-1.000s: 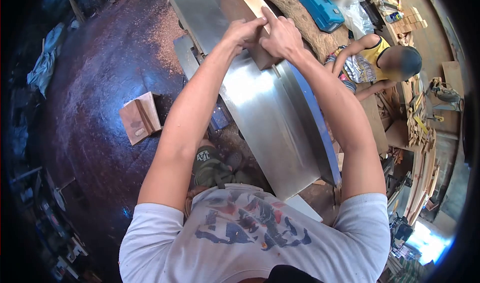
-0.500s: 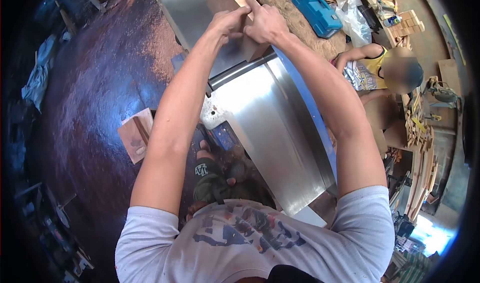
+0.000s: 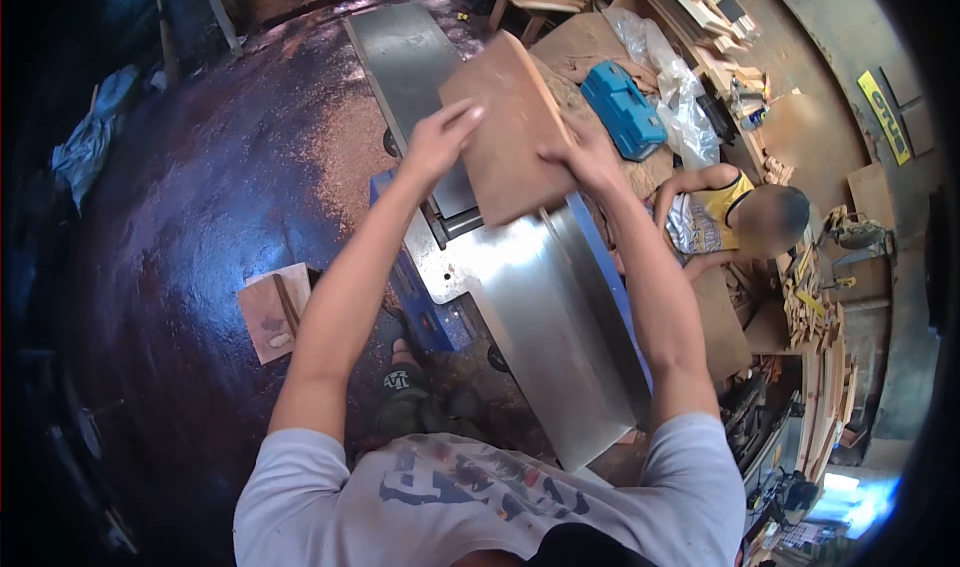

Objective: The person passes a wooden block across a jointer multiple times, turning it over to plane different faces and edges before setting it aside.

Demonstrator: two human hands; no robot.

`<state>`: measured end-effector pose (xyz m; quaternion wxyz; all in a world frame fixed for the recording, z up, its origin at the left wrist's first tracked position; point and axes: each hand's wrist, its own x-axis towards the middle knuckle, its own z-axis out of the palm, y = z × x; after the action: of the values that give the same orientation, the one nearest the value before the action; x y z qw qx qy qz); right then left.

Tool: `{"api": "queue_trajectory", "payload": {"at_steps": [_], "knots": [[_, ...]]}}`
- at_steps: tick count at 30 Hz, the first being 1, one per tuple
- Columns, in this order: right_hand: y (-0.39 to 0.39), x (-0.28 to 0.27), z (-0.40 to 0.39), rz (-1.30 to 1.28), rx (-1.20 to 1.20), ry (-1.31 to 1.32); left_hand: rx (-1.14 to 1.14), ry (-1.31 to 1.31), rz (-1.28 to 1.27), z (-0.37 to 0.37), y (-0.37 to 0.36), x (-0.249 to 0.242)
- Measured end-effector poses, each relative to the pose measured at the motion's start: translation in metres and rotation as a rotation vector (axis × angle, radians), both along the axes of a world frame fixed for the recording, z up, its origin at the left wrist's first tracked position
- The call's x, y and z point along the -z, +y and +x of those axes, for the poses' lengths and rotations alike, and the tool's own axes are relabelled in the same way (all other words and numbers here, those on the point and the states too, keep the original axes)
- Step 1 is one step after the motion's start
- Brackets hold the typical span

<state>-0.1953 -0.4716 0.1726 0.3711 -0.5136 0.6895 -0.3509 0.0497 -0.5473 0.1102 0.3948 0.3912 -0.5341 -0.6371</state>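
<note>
A flat wooden board point(image 3: 510, 132) is tilted above the metal bed of a jointer-like machine point(image 3: 540, 337). My right hand point(image 3: 588, 157) grips its right edge, the thumb lying over the broad face. At the opposite edge is my left hand point(image 3: 440, 145), closed on the board with its upper fingers across the face. Part of the machine's cutter area is covered by the board. The farther metal bed point(image 3: 410, 57) extends beyond my hands.
Wood shavings point(image 3: 345, 157) litter the floor on the left, near a small wooden piece point(image 3: 270, 317). To the right are a teal tool case point(image 3: 622, 112), clear plastic point(image 3: 685, 97) and a seated person point(image 3: 710, 207). Stacked lumber point(image 3: 825, 397) lines the far right.
The board has turned from standing on edge to showing its broad face, and has come nearer to me. My hands have moved apart to its opposite edges. The camera view has shifted.
</note>
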Motion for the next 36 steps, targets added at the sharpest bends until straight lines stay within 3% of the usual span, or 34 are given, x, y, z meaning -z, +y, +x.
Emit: {"api": "queue_trajectory", "payload": {"at_steps": [1, 3, 4, 6, 8, 10, 12, 14, 16, 20, 21, 23, 28, 34, 36], "knots": [[0.047, -0.012, 0.003, -0.015, 0.049, -0.324, -0.115, -0.016, -0.091, 0.02, 0.029, 0.0], [0.137, 0.008, -0.026, -0.001, 0.046, -0.8, -0.143, 0.12, 0.18, 0.038, 0.103, 0.012], [0.186, 0.015, -0.029, 0.007, 0.073, -1.0, -0.002, 0.171, 0.217, 0.036, 0.148, 0.005], [0.269, 0.053, -0.041, -0.066, 0.189, -1.153, 0.266, 0.342, 0.197, 0.02, 0.226, -0.011], [0.336, 0.103, -0.059, -0.101, 0.258, -1.267, 0.313, 0.38, 0.131, 0.001, 0.292, -0.045], [0.379, 0.084, -0.063, -0.094, 0.275, -1.197, 0.325, 0.397, 0.178, -0.01, 0.332, -0.046], [0.406, 0.056, -0.067, -0.036, 0.25, -1.144, 0.39, 0.383, 0.336, -0.01, 0.351, -0.015], [0.412, -0.006, -0.046, -0.064, 0.203, -0.719, 0.384, 0.192, 0.391, -0.009, 0.365, 0.021], [0.422, -0.017, -0.042, -0.043, 0.161, -0.256, 0.296, -0.085, 0.345, -0.014, 0.38, 0.032], [0.444, -0.014, -0.025, -0.038, 0.028, 0.62, 0.389, 0.091, 0.415, -0.063, 0.401, 0.014], [0.45, -0.006, -0.026, -0.058, 0.018, 0.67, 0.35, 0.087, 0.473, -0.084, 0.411, 0.009], [0.463, 0.011, -0.033, -0.135, -0.009, 0.802, 0.515, 0.145, 0.426, -0.111, 0.412, 0.005], [0.46, 0.041, -0.062, -0.162, 0.077, 0.856, 0.244, -0.103, 0.235, -0.19, 0.421, 0.042], [0.409, 0.044, -0.061, -0.216, 0.028, 0.831, 0.006, -0.17, 0.156, -0.205, 0.394, 0.043], [0.383, 0.04, -0.056, -0.052, 0.016, 0.828, -0.044, -0.18, 0.137, -0.2, 0.374, 0.049]]}}
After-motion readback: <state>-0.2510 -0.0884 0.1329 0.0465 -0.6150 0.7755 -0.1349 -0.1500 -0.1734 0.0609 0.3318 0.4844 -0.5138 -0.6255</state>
